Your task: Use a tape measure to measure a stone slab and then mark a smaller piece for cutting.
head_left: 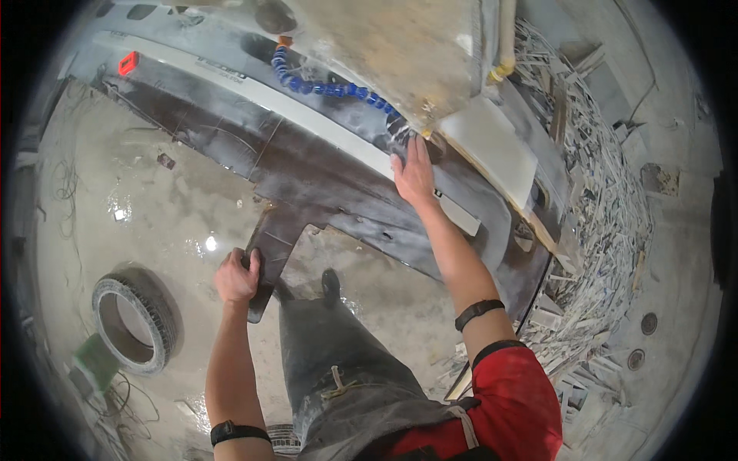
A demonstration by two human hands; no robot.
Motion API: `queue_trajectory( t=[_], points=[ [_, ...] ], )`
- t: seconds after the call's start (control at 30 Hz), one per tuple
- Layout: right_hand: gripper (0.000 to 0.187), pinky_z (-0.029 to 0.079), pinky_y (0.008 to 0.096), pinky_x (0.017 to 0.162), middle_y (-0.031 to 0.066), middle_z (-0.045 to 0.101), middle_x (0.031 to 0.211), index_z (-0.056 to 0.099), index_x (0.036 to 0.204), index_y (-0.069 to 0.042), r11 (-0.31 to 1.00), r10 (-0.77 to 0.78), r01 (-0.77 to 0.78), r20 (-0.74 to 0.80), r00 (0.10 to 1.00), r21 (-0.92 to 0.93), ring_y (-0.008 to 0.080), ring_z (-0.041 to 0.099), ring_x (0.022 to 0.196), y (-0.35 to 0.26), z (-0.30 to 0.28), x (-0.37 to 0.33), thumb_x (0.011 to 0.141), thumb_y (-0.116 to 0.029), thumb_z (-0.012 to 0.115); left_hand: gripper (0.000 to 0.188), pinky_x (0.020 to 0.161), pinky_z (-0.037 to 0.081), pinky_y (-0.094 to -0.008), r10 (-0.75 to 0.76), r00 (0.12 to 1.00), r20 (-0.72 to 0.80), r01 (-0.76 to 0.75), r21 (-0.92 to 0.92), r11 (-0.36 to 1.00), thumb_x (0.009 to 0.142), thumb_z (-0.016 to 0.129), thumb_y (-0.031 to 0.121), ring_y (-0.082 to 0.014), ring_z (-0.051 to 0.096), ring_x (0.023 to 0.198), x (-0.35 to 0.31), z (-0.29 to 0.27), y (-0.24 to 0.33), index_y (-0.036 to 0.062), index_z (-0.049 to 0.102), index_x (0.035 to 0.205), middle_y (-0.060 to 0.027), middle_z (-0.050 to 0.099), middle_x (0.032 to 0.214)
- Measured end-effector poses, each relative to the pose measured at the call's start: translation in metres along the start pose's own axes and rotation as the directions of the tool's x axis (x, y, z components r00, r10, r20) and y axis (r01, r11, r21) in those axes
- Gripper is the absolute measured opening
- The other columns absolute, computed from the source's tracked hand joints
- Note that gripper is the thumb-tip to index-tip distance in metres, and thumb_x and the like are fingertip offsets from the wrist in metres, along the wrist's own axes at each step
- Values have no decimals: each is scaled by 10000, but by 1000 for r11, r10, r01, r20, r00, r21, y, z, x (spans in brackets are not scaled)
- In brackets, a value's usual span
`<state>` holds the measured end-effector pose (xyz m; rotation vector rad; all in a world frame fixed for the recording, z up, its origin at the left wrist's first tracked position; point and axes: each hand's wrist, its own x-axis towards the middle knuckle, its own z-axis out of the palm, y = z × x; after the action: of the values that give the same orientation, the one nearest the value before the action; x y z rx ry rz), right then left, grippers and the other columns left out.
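1. Floor (138, 192) of wet, pale concrete spreads under you, with a worn tyre (137, 315) lying flat at your lower left and a heap of pale stone offcuts (607, 230) piled along your right.
2. Across the upper half runs your bench (323, 165), a long dark machine bed coated in grey slurry, with a white rail (254, 91) along it.
3. On the bench's right end lies a pale stone slab (492, 146), flat, its near edge just beside your right hand.
4. A blue segmented coolant hose (330, 88) curves down from the machine housing toward the slab's left corner.
5. A dark flat plate (269, 253) juts out from the bench toward your legs.
6. Of your hands, the right hand (413, 175) is spread open, palm down, fingers flat on the bench beside the slab; it grips nothing.
7. Your left hand (237, 278) is curled closed around the plate's left edge, thumb over the top.
8. A black band (478, 313) circles your right wrist.
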<state>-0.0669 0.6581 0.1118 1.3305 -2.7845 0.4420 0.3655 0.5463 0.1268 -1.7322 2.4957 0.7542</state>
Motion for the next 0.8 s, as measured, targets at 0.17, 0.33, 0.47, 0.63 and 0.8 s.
queue_trajectory(
  t=[0.17, 0.33, 0.47, 0.63, 0.8],
  points=[
    [710, 324, 478, 1108, 338, 425, 1379, 405, 1375, 106, 997, 64, -67, 63, 996, 33, 441, 413, 1295, -26, 0, 20, 938, -436, 545, 411, 740, 522, -462, -96, 994, 46, 94, 47, 994, 912, 571, 478, -362, 664, 864, 12, -20, -5, 72, 635, 928, -157, 681, 895],
    [721, 323, 500, 1088, 342, 447, 1322, 406, 1360, 131, 999, 31, -32, -42, 999, -10, 465, 420, 1240, -38, 0, 22, 932, -432, 550, 418, 724, 520, -466, -22, 999, 24, 22, 2, 1000, 904, 580, 485, -376, 659, 821, 21, -26, -14, 69, 615, 887, -156, 673, 853],
    [766, 317, 486, 1105, 334, 419, 1364, 368, 1399, 130, 996, 78, -79, -20, 997, -43, 456, 403, 1288, -47, 10, 41, 937, -462, 520, 402, 690, 518, -466, -9, 999, -36, 7, -50, 999, 890, 615, 466, -384, 656, 796, 32, -29, -25, 65, 613, 868, -164, 666, 822],
    [800, 308, 459, 1132, 319, 368, 1439, 321, 1443, 112, 994, 81, -82, -8, 997, -73, 430, 369, 1357, -57, 13, 50, 943, -492, 480, 407, 693, 520, -463, -27, 999, -28, 26, -30, 999, 887, 620, 468, -381, 657, 797, 42, -34, -32, 62, 612, 865, -164, 668, 824],
    [785, 330, 465, 1116, 300, 334, 1474, 334, 1450, 82, 983, 185, -185, 92, 978, -12, 422, 369, 1359, -70, 13, 54, 947, -508, 462, 407, 696, 522, -458, 3, 997, -78, -5, -20, 1000, 889, 618, 469, -379, 662, 794, 49, -34, -42, 62, 618, 867, -161, 674, 822]
  ],
)
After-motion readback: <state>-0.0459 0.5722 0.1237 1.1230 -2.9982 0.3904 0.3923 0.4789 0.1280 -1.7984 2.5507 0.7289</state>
